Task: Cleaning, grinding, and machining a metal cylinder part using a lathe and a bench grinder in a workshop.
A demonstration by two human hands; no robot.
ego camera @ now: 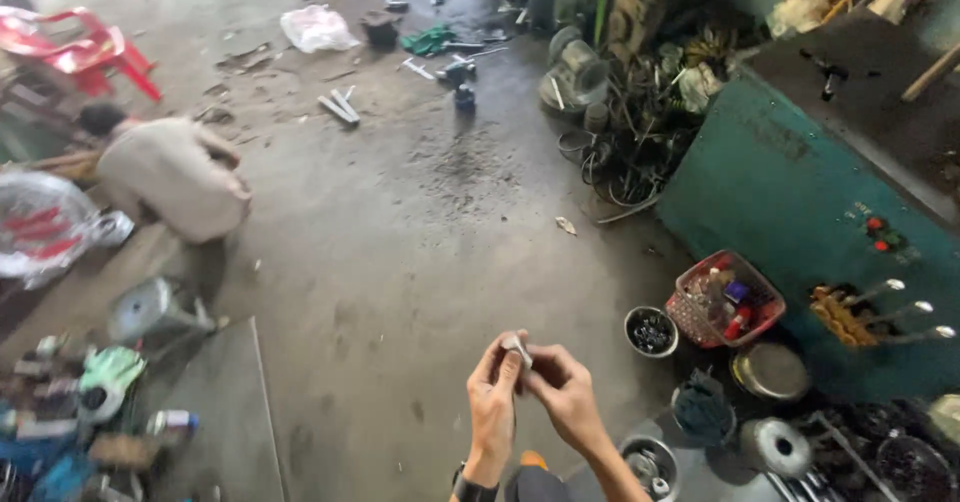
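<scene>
**Both hands pinched on one small metal part**

I saw my fingers meet low in the middle of the view. The left hand (493, 402) had its fingertips closed around a small grey metal part (517, 349), and the right hand (563, 392) gripped the same part from the other side, thumb and forefinger pressed on it. What kind of part it was, I could not tell; it was too small.

Just right of my fingers stood a small bowl (651, 331) of dark bits, and beside that a red basket (725, 300) holding little bottles. Beyond those rose a green machine (790, 192). Below my right wrist sat a round tin (647, 462) of hardware.

Well away to the left of my fingers, another person (170, 177) crouched on the concrete floor (400, 242), near a red plastic chair (80, 52).
</scene>
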